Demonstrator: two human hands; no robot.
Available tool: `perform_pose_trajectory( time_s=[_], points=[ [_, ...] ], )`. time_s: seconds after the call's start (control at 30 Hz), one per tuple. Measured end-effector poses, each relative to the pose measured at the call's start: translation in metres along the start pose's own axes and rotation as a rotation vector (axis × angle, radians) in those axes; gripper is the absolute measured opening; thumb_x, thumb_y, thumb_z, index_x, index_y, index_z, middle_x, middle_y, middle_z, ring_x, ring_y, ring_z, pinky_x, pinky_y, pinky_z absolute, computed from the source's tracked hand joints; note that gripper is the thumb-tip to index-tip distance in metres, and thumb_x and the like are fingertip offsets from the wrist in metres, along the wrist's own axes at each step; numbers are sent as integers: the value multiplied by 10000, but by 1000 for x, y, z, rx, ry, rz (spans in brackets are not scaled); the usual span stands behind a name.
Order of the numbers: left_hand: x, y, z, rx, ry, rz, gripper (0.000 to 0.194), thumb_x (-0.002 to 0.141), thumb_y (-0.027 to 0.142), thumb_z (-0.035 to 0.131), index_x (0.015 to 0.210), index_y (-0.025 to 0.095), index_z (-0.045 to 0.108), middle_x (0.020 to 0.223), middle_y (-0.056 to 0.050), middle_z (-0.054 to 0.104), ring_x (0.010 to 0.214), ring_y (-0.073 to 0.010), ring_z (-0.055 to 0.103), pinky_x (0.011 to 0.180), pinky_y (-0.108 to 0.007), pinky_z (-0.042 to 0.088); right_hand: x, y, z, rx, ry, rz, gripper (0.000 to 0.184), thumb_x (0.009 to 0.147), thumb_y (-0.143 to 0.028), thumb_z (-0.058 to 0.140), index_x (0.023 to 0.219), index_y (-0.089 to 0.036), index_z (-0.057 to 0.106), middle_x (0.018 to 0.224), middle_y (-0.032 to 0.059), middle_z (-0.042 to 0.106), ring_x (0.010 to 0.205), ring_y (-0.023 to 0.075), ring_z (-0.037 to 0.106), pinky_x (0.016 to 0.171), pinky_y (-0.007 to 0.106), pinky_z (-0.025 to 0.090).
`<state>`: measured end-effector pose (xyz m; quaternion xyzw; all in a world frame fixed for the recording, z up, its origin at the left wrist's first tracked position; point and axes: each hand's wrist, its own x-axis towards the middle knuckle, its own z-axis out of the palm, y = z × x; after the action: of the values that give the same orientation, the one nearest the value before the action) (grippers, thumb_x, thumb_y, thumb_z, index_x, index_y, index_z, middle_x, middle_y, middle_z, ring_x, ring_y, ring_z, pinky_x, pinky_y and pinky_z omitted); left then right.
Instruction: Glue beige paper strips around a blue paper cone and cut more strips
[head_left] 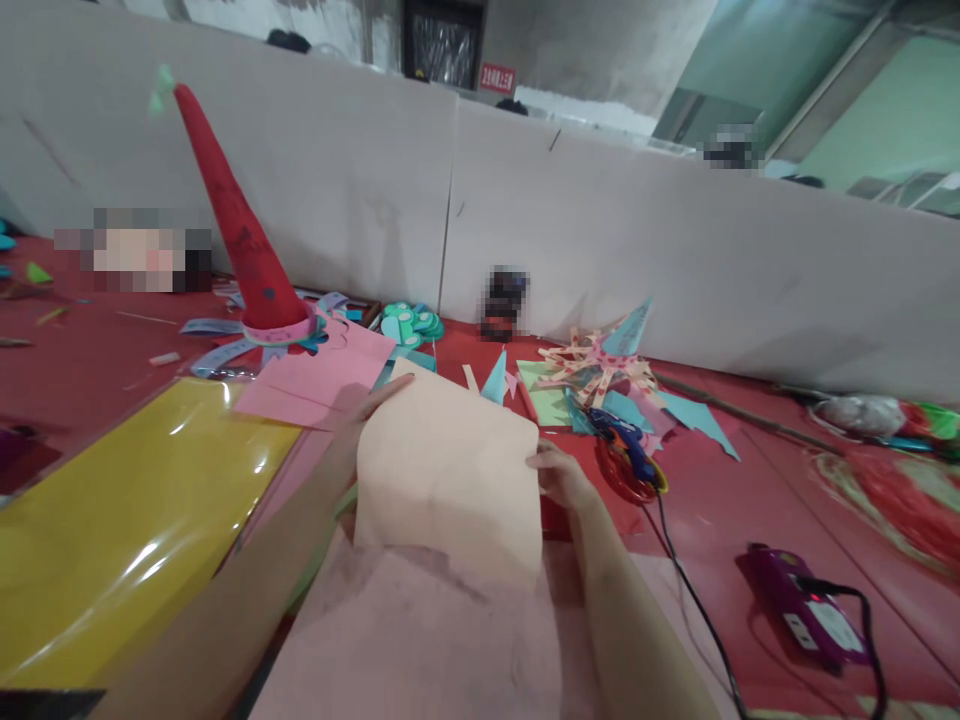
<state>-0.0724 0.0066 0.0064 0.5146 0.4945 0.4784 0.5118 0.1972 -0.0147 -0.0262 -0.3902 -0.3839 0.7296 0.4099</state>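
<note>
A cream sheet of paper [450, 460] is held up in front of me, slightly bowed, its lower edge uneven. My left hand [371, 415] grips its left edge, the fingers partly hidden by the sheet. At the right edge, my right hand [559, 470] pinches the paper between thumb and fingers. Beneath it lies a large pale pink sheet [427, 640]. Pink paper [322, 375] rests just beyond my left hand. A blue glue gun [626, 445] sits on a red round holder to the right of my right hand.
A tall red cone [240, 230] stands at the left behind a glossy yellow sheet [142, 510]. Paper-strip decorations [600, 365] and coloured scraps lie at the back right. A purple power strip [806, 605] with a black cord is at the right. A white partition [337, 170] closes off the back.
</note>
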Motion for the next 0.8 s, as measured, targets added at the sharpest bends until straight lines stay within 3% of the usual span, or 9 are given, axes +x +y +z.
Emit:
perform_pose_trajectory(
  time_s=[0.1,0.27,0.37,0.47,0.57,0.67,0.8],
  points=[
    [0,-1,-6,-159,-32,-62,697,654,343,597,1312,190,423,1257,-64,543,1103,-287,531,880,-373,471,-3,1,1,-105,-241,64,107,539,-208,633,630,-150,624,444,-44,506,331,47,381,330,157,194],
    [3,3,-15,-293,-66,-155,605,634,278,532,1236,214,513,1254,-21,547,1142,-274,504,901,-376,466,0,2,4,-243,-392,100,194,606,-277,702,698,-116,643,431,-48,480,306,36,365,296,148,169],
    [0,9,-12,-389,-127,-197,491,682,393,474,1110,191,608,1195,-39,592,1118,-264,522,917,-379,451,3,3,8,-266,-319,43,208,658,-307,693,741,-135,611,444,-79,450,283,15,316,281,139,158],
    [-4,7,-9,-297,-241,-214,511,692,523,490,1060,200,634,1191,-57,593,1123,-279,514,904,-391,447,5,5,15,-248,-216,-18,205,687,-307,681,696,-145,555,429,-101,403,269,5,294,275,129,173],
    [-5,-7,-9,-182,-327,-216,548,566,414,702,1066,201,632,1183,-82,593,1081,-289,541,866,-374,456,7,11,25,-227,-152,-95,221,712,-333,660,722,-152,534,477,-63,506,317,50,440,302,142,291],
    [-3,-13,-6,-210,-375,-187,466,551,312,745,999,217,658,1088,-68,634,958,-225,593,823,-323,456,10,21,34,-165,-90,-156,251,735,-364,630,842,-147,563,501,-18,578,388,107,536,333,166,339],
    [1,23,10,-7,-461,-40,358,627,302,694,971,204,679,1023,-58,643,923,-196,571,759,-261,447,10,24,43,-77,66,-245,232,709,-322,660,851,-151,595,629,-24,607,456,69,531,437,178,419]
  ],
)
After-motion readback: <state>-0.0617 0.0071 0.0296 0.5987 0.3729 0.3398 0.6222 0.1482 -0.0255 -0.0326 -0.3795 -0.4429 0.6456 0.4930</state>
